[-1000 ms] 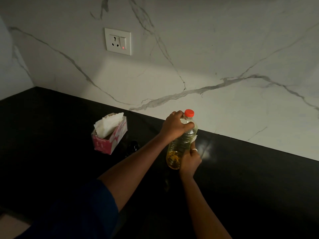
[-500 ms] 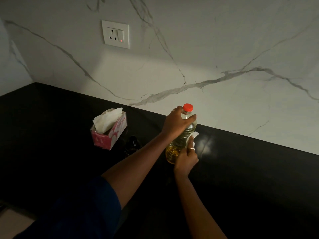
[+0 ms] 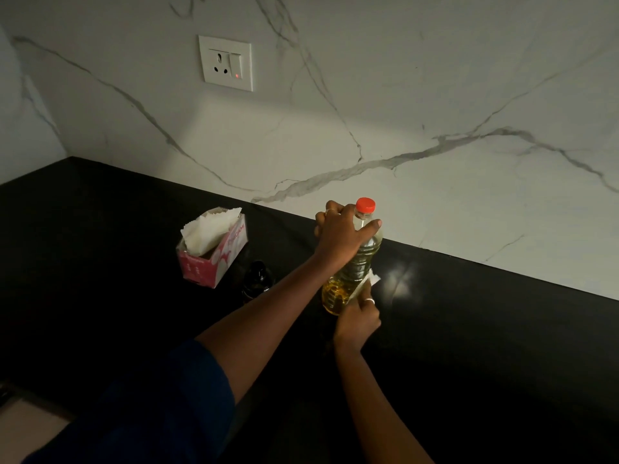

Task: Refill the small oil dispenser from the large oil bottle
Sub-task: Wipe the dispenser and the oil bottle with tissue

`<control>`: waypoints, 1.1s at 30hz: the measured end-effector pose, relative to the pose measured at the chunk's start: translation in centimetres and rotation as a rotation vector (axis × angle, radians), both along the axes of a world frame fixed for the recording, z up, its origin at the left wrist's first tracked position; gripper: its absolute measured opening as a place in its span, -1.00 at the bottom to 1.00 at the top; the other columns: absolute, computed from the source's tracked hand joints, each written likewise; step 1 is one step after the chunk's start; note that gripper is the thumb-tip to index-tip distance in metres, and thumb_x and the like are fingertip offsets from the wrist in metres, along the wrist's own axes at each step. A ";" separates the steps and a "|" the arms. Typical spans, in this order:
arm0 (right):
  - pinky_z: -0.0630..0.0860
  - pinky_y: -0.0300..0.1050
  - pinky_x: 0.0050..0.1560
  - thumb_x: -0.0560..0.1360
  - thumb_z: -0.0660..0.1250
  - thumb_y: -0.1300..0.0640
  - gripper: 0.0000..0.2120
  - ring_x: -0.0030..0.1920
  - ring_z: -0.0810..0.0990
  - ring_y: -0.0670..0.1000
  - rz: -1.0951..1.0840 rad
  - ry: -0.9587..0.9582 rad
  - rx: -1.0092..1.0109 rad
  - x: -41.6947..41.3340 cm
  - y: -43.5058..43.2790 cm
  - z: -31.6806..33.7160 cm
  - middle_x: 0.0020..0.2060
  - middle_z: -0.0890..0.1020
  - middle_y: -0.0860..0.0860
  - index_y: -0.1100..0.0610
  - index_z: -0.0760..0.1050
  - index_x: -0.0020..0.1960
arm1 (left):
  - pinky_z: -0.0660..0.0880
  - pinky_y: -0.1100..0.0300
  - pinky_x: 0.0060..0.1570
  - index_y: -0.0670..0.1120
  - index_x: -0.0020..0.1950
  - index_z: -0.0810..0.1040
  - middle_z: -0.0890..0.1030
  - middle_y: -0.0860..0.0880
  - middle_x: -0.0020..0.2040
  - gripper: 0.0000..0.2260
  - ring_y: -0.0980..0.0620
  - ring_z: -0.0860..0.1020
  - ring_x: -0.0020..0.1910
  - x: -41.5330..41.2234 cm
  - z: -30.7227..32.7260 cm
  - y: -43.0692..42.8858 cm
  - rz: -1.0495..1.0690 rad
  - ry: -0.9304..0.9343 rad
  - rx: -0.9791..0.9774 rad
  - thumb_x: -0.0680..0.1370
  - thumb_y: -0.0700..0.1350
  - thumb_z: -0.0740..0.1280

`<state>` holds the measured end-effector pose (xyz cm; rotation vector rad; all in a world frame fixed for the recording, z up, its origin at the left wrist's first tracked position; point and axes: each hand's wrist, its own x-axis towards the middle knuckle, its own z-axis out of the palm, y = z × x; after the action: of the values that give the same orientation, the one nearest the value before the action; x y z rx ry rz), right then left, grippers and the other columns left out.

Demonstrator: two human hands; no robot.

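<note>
Large oil bottle (image 3: 355,262), clear plastic with an orange cap (image 3: 365,205), was recorded upright on the black desk (image 3: 485,346), near the marble wall (image 3: 402,95), yellow oil visible in its lower part. Left hand (image 3: 341,234) was found closed around the bottle's shoulder just below the cap, thumb laid across the front, a ring on one finger; the forearm was extended diagonally from a dark blue sleeve (image 3: 160,406) at lower left. Right hand (image 3: 360,318) was placed against the bottle's lower right side, fingers curled and pressing a piece of white tissue (image 3: 368,283) to the plastic; a ring was noted on one finger; the forearm was raised from the bottom edge. Small oil dispenser (image 3: 256,279), a dark bottle barely distinguishable against the desk, was located left of the large bottle, between it and a pink tissue box (image 3: 214,259), and partly screened by the left forearm. White tissue (image 3: 209,227) was seen protruding from the box. A white wall socket (image 3: 226,62) with a red indicator light was mounted above. A bright reflection (image 3: 402,283) was noted on the desk right of the bottle.
</note>
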<state>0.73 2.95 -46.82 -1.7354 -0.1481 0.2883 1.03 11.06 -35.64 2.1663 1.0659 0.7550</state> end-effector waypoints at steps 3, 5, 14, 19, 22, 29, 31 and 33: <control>0.35 -0.34 -0.52 0.48 0.10 0.41 -0.59 -0.43 0.44 -0.14 0.053 0.052 -0.069 1.6 0.1 -0.1 -0.28 0.49 -0.11 0.22 0.46 0.28 | 0.33 -0.04 0.19 -0.06 0.35 0.35 0.34 -0.16 0.26 -0.45 -0.15 0.29 0.27 -0.2 0.3 0.0 0.008 0.038 0.040 0.48 0.22 0.26; 0.36 -0.30 -0.49 0.49 0.10 0.40 -0.69 -0.42 0.45 -0.12 0.091 0.124 -0.156 2.1 0.2 -0.8 -0.30 0.50 -0.04 0.27 0.51 0.14 | 0.33 0.00 0.18 -0.07 0.36 0.32 0.37 -0.15 0.27 -0.44 -0.14 0.30 0.25 -0.2 0.5 -0.2 0.006 -0.008 0.040 0.47 0.19 0.30; 0.36 -0.36 -0.56 0.49 0.10 0.36 -0.64 -0.33 0.49 -0.22 0.037 0.165 -0.098 1.7 -0.5 -1.8 -0.20 0.57 -0.03 0.22 0.53 0.20 | 0.35 0.13 0.04 -0.17 0.16 0.32 0.43 -0.12 0.13 -0.53 0.02 0.29 0.08 -0.4 0.4 -0.6 -0.033 -0.245 -0.061 0.44 0.05 0.41; 0.53 -0.23 -0.34 0.50 0.10 0.36 -0.57 -0.23 0.47 -0.31 0.052 0.157 -0.043 2.6 -0.5 -2.1 -0.07 0.62 -0.01 0.14 0.46 0.30 | 0.51 0.15 -0.02 -0.20 0.16 0.34 0.52 -0.16 0.15 -0.62 -0.09 0.51 0.12 -1.0 0.7 -0.6 -0.113 -0.264 -0.064 0.49 -0.03 0.37; 0.47 -0.32 -0.31 0.51 0.08 0.33 -0.56 -0.23 0.53 -0.18 0.164 0.149 -0.080 4.2 0.2 -2.0 0.09 0.61 0.02 0.09 0.45 0.32 | 0.50 0.15 -0.01 -0.20 0.17 0.33 0.53 -0.15 0.15 -0.64 -0.09 0.54 0.09 -1.0 1.1 -0.6 -0.103 -0.247 -0.081 0.49 -0.08 0.36; 0.59 -0.14 -0.01 0.50 0.17 0.33 -0.62 0.02 0.62 -0.06 0.167 0.139 0.149 5.5 1.0 -1.1 0.05 0.65 0.01 0.09 0.52 0.24 | 0.06 -0.21 0.37 -0.11 0.30 0.28 0.45 -0.10 0.23 -0.61 -0.09 0.37 0.27 0.4 1.1 -1.4 -0.016 -0.238 -0.160 0.52 -0.03 0.25; 0.54 -0.28 -0.09 0.51 0.15 0.34 -0.62 -0.02 0.59 -0.16 0.106 0.146 0.211 4.5 0.3 -1.9 0.08 0.64 -0.03 0.07 0.52 0.23 | 0.01 -0.24 0.38 -0.11 0.31 0.30 0.44 -0.11 0.25 -0.60 -0.10 0.35 0.29 0.5 0.9 -1.4 -0.003 -0.183 -0.120 0.52 0.01 0.25; 0.53 -0.27 -0.07 0.52 0.13 0.34 -0.62 -0.04 0.58 -0.16 0.091 0.176 0.181 3.7 -0.3 -3.0 0.11 0.62 -0.01 0.08 0.51 0.25 | -0.01 -0.26 0.40 -0.11 0.28 0.33 0.46 -0.09 0.22 -0.58 -0.09 0.38 0.28 0.4 0.7 -1.2 0.010 -0.149 -0.084 0.51 0.07 0.28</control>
<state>4.47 2.63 -49.81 -1.5187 -0.1214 0.4789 1.45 9.90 -34.99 2.0022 1.0140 0.8471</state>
